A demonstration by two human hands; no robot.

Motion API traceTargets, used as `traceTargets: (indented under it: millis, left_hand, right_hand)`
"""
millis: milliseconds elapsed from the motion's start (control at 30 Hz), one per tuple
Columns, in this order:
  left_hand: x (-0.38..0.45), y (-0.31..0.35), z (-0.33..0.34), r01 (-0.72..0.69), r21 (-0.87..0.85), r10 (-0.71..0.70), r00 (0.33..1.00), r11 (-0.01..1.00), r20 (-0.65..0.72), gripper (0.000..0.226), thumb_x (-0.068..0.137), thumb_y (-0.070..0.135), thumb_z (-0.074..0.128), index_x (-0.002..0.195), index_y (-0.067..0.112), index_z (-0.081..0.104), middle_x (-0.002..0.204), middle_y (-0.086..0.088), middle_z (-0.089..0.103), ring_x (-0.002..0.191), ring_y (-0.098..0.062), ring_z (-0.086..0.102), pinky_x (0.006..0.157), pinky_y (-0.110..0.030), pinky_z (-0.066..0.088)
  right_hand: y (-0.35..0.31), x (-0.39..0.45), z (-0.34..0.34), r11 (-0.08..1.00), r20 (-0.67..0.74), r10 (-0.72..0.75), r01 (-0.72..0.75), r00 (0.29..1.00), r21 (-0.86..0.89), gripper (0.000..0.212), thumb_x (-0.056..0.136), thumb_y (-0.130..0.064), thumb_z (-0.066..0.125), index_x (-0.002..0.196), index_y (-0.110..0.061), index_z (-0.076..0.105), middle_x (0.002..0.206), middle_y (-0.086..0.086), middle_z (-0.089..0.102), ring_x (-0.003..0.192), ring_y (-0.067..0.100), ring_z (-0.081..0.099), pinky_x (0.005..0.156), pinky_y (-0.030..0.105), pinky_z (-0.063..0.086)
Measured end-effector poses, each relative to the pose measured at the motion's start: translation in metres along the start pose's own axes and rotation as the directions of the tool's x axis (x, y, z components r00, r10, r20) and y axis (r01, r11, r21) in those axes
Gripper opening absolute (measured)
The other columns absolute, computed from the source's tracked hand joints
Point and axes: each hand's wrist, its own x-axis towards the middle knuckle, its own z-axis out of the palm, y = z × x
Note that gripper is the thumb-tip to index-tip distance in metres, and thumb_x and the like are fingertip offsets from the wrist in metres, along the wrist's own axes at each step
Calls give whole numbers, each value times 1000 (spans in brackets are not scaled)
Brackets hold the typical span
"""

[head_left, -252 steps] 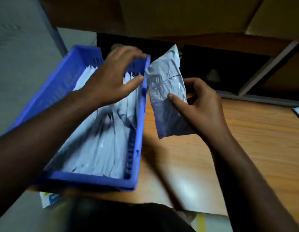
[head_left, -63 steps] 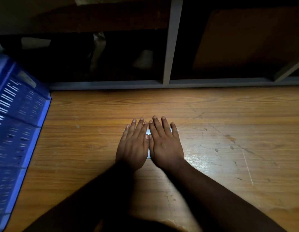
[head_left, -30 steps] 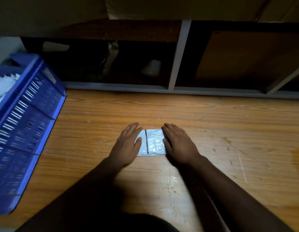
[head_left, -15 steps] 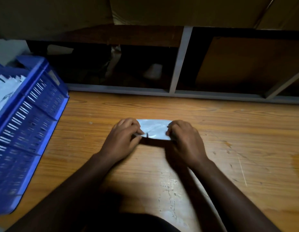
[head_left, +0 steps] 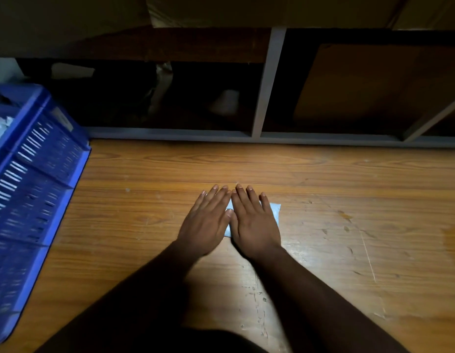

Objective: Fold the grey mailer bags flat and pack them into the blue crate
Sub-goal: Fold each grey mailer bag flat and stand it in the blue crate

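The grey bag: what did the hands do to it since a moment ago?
Half a second ago both hands pinched the grey mailer bag by its ends, lifting its near edge to fold it. Now the left hand and right hand lie flat, side by side, pressing it onto the wooden table. Only slivers of the bag show. The blue crate stayed at the left.

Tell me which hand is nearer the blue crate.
Left. The left hand lies between the crate and the right hand, both pressed flat on the mailer.
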Motion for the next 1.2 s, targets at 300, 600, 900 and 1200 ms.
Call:
traceTargets:
  millis: [300,600,900,1200]
  left_hand:
    - [4,-1,16,13,80,-9,999,997,-50,63,108,37,11,158,6,35,167,-9,28,157,-24,18,126,-47,19]
    - [-5,8,7,120,18,-119,991,993,-54,75,105,55,1,161,13,26,169,-3,21,157,-18,12,129,-41,7]
    - [-6,0,12,29,128,-31,999,991,19,68,108,53,15,164,16,14,172,0,8,158,-13,0,128,-36,-1]
    - [-6,-9,-2,19,44,-20,999,999,37,84,99,70,12,165,17,6,171,4,-2,157,-11,-7,128,-36,0]
  right_hand:
    - [3,9,6,998,22,-39,40,999,-41,61,107,-35,29,163,-9,24,172,9,16,159,30,8,126,53,11]
    - [29,15,-10,967,118,-253,254,960,5,61,110,-42,17,164,-12,21,171,5,18,159,21,10,128,52,4]
    - [34,-1,-7,987,49,-153,155,987,-32,58,111,-40,21,163,-14,25,172,0,16,159,20,10,128,49,7]
    - [59,-12,-15,998,76,-44,40,996,47,66,108,-49,12,165,-17,14,173,-3,7,159,16,0,128,47,1]
